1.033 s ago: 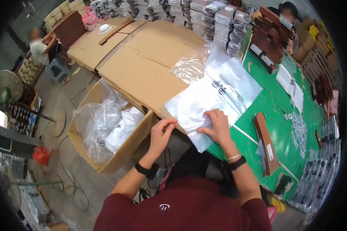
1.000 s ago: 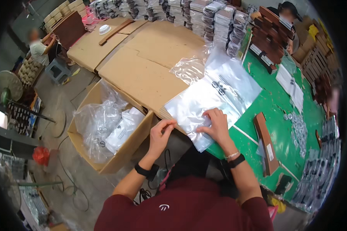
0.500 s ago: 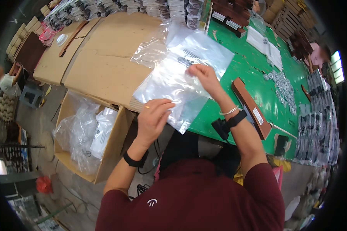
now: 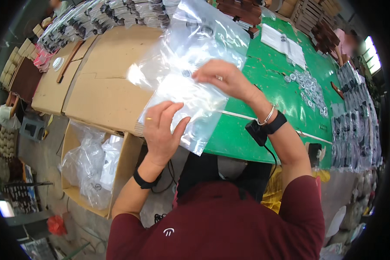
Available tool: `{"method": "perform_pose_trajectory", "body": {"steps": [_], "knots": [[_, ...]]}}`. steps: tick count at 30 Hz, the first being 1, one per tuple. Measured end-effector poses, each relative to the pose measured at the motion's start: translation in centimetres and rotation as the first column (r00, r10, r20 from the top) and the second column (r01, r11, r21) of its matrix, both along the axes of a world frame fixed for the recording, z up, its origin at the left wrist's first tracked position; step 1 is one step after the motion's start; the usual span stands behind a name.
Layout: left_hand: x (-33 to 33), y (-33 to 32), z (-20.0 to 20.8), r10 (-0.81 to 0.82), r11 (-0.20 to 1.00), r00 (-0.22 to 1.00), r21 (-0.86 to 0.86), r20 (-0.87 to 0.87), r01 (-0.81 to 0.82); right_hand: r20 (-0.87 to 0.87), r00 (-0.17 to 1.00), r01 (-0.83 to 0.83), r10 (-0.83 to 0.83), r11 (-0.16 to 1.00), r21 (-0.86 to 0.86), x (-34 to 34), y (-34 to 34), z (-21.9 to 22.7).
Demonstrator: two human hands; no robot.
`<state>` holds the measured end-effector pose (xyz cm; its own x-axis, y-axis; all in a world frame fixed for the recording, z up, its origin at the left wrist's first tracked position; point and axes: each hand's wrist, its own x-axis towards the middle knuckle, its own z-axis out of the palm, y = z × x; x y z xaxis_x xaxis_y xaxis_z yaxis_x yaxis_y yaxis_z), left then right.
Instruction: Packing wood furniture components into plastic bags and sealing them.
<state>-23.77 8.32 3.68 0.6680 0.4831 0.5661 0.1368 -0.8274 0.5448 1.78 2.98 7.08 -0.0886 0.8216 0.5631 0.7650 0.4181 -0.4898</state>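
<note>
A clear plastic bag (image 4: 203, 39) with dark printing stands partly raised over the work surface, its glossy film catching the light. Beneath and nearer me lie more clear plastic bags (image 4: 199, 138), overlapping, so their edges are hard to separate. My right hand (image 4: 223, 78) is closed on the film near the middle, fingertips pinching it. At the bags' near left edge, my left hand (image 4: 162, 130) has its fingers and thumb apart, resting on or just above the plastic. Whether anything lies inside the raised bag cannot be made out.
Cardboard (image 4: 108, 82) covers the surface at left; a green tabletop (image 4: 255, 95) lies right, with a pile of clear rings (image 4: 307, 91). An open carton (image 4: 112, 203) of plastic wrap stands below left. Wrapped stacks (image 4: 359, 125) line the right; other people work farther off.
The upper bag has risen and spread away from me, and my right hand has shifted slightly. My left fingers have opened. The brown labelled wooden piece beside my right forearm is no longer seen.
</note>
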Motion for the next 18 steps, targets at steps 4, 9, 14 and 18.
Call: {"method": "perform_pose_trajectory", "body": {"steps": [4,9,14,18], "knots": [[2.2,0.5,3.7,-0.017,0.918,0.999,0.397,0.047,-0.003,0.218,0.976,0.026,-0.001,0.994,-0.109,0.1,-3.4,-3.6],[4.3,2.4,-3.1,-0.214,0.945,0.901,0.155,-0.377,0.289,0.343,0.939,0.019,0.040,0.986,-0.166,0.4,-6.4,-4.6],[6.2,0.4,-2.1,-0.300,0.954,0.844,-0.169,-0.445,0.249,0.427,0.838,0.367,-0.340,0.930,0.020,-1.7,-10.5,-2.9],[7.5,-0.5,-3.9,-0.288,0.957,0.856,-0.156,-0.430,0.243,0.149,0.917,0.387,-0.371,0.916,-0.103,-9.3,-13.6,-3.7]]}}
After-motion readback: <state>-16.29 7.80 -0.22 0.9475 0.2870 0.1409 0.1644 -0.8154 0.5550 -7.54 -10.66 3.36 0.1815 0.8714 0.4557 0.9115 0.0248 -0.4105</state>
